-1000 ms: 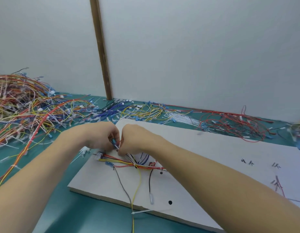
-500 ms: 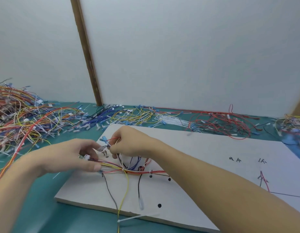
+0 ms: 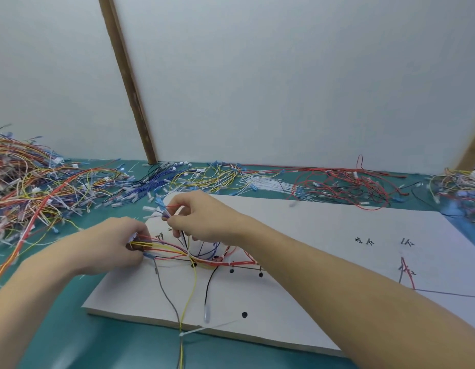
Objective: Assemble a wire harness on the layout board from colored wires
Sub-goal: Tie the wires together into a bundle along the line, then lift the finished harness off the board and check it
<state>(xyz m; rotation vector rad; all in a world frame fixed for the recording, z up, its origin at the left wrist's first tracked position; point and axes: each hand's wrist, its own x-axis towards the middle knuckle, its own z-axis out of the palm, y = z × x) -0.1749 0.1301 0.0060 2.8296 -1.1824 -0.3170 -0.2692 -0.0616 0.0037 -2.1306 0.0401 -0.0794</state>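
White layout board (image 3: 324,262) flat on teal table (image 3: 58,336); all positions below given relative to board. Partly built harness (image 3: 204,258) of red, yellow, blue and black wires lying across left part of board, bundle running left to right past several black dots. Left hand (image 3: 116,246) at left edge of board, fingers curled, pinching left end of bundle where yellow and red wires meet a white connector (image 3: 133,237). Right hand (image 3: 204,219) just beyond harness on far-left part of board, fingertips pinching a few thin wires with blue and white end pieces (image 3: 157,205) sticking out to its left. Grey wire (image 3: 164,291), yellow wire (image 3: 189,299) and black wire (image 3: 208,284) trailing from harness toward near edge of board; white cable tie (image 3: 201,330) at near edge. Handwritten marks (image 3: 364,241) on right part of board. Heap of mixed loose wires (image 3: 31,187) left of board; red wire pile (image 3: 343,190) beyond far edge.
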